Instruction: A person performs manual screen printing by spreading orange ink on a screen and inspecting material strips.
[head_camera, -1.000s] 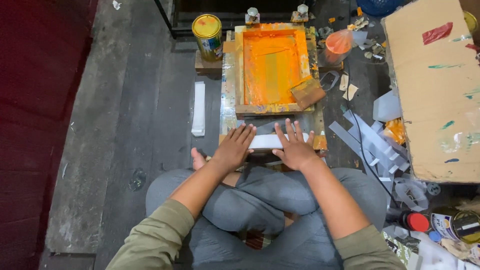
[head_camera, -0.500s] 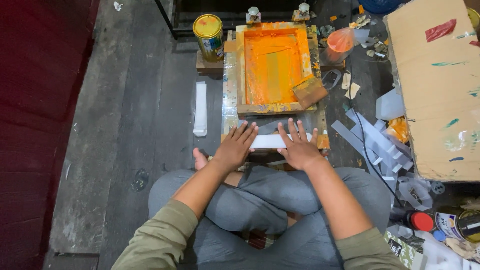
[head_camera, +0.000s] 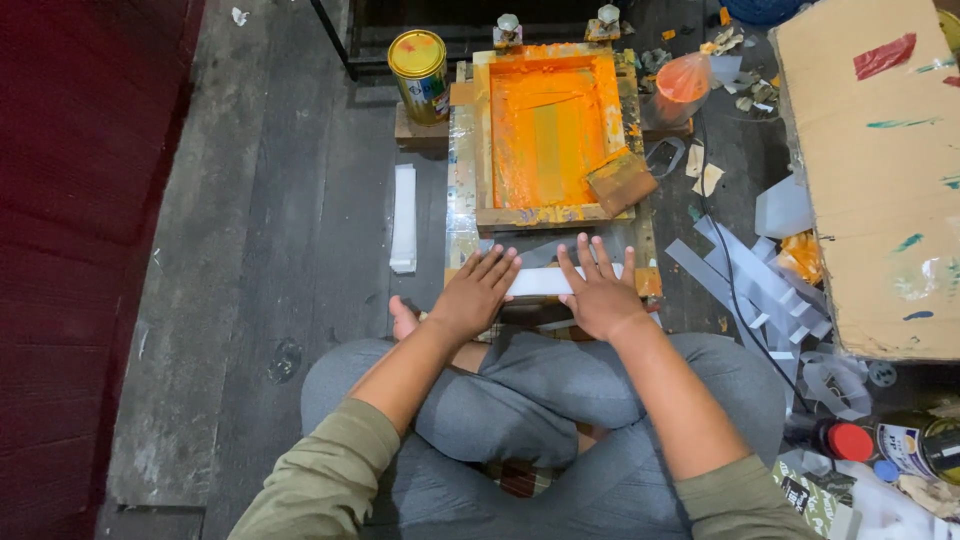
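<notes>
Hands, left (head_camera: 478, 292) and right (head_camera: 598, 292), press flat with fingers spread on white strip (head_camera: 540, 281) at frame centre, above dark plank floor (head_camera: 250, 250).

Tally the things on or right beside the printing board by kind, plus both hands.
Hands: 2, left hand and right hand
White strips: 2, white strip under the hands, white strip on the floor
Orange screen frame: 1
Squeegee: 1
Yellow paint can: 1
Total: 7

A small screen-printing workshop, set up on a bare floor. An orange-inked frame (head_camera: 548, 135), paint can (head_camera: 419, 62), squeegee (head_camera: 621, 183) and paper scraps (head_camera: 745, 275) show it.
</notes>
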